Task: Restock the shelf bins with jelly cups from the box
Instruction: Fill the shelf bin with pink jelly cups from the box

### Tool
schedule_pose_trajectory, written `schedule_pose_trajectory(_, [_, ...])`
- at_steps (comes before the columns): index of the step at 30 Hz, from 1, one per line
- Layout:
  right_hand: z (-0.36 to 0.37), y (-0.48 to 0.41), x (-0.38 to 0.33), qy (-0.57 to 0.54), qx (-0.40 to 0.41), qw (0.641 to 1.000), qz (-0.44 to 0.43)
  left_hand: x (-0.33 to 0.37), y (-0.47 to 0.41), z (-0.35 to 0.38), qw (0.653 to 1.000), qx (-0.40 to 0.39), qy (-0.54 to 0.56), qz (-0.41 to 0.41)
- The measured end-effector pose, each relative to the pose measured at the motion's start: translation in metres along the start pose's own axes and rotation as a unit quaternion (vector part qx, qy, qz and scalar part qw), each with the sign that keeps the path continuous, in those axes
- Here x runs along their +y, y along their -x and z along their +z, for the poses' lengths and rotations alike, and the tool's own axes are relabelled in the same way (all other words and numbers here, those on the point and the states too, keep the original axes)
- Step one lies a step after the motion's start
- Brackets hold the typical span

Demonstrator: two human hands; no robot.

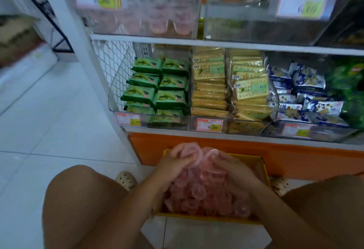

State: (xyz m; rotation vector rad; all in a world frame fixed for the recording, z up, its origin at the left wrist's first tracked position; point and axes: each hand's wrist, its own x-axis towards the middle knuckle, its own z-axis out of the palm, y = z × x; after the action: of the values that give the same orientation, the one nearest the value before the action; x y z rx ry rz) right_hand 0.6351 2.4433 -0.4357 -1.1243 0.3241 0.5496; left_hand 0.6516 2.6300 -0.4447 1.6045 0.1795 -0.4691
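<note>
A yellow cardboard box [262, 165] stands on the floor between my knees, full of pink jelly cups [204, 195]. My left hand [173, 167] and my right hand [233, 167] are together over the box, both curled round a heap of pink jelly cups [199, 155] lifted just above the pile. On the upper shelf a clear bin [137, 24] holds a few pink jelly cups [169, 22] at its bottom, blurred.
The lower shelf carries bins of green snack packs [157, 89], yellow crackers [210, 83] and blue-white packets [307, 95]. An orange base panel [295, 158] runs behind the box. A white shelf post [82, 56] stands left. White tiled floor [49, 130] lies to the left.
</note>
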Motion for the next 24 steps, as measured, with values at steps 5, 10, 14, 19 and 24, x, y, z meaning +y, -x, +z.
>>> schedule_pose_trajectory(5, [0.051,0.018,-0.060,0.070,0.010,0.993,-0.095,0.082,0.029,-0.030,0.994,0.033,-0.016,0.106])
schedule_pose_trajectory(10, [0.115,0.054,-0.127,0.160,0.007,0.961,-0.227,0.162,0.053,-0.055,0.977,0.061,-0.023,0.205])
schedule_pose_trajectory(14, [0.166,0.072,-0.188,0.191,0.019,0.917,-0.350,0.227,0.072,-0.082,0.951,0.087,-0.016,0.297])
schedule_pose_trajectory(19, [0.229,0.072,-0.277,0.327,0.003,0.800,-0.504,0.289,0.084,-0.131,0.920,0.140,-0.027,0.364])
schedule_pose_trajectory(24, [0.291,-0.004,-0.367,0.591,0.018,0.686,-0.424,0.310,0.062,-0.189,0.903,0.217,-0.112,0.354])
